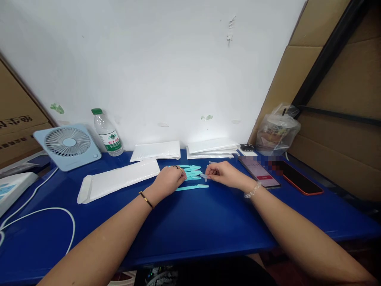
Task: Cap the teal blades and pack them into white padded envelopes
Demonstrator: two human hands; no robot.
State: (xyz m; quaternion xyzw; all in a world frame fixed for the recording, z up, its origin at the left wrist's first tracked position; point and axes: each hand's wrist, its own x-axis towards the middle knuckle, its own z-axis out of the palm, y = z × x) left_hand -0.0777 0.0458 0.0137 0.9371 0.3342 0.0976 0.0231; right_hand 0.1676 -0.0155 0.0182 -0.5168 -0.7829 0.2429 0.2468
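Several slim turquoise sticks that look like eyebrow razors (193, 167) lie side by side on the blue table (190, 222). My left hand (170, 178) is closed over their left ends, its fingertips pinched on one of them. Nearer to me, a single turquoise razor (196, 186) lies apart from the bunch. My right hand (222, 174) is at the razors' right ends, with thumb and forefinger closed on a small translucent piece (204, 177), perhaps a blade cap. Another pale translucent piece (212, 162) shows just behind the right fingers.
A white padded mailer (119, 180) lies left of my hands. More white mailers (156, 151) and a stack of them (212, 147) rest against the wall. A blue fan (71, 145) and a water bottle (108, 133) stand left; two phones (258, 171) (297, 176) and a bagged cup (276, 133) are right.
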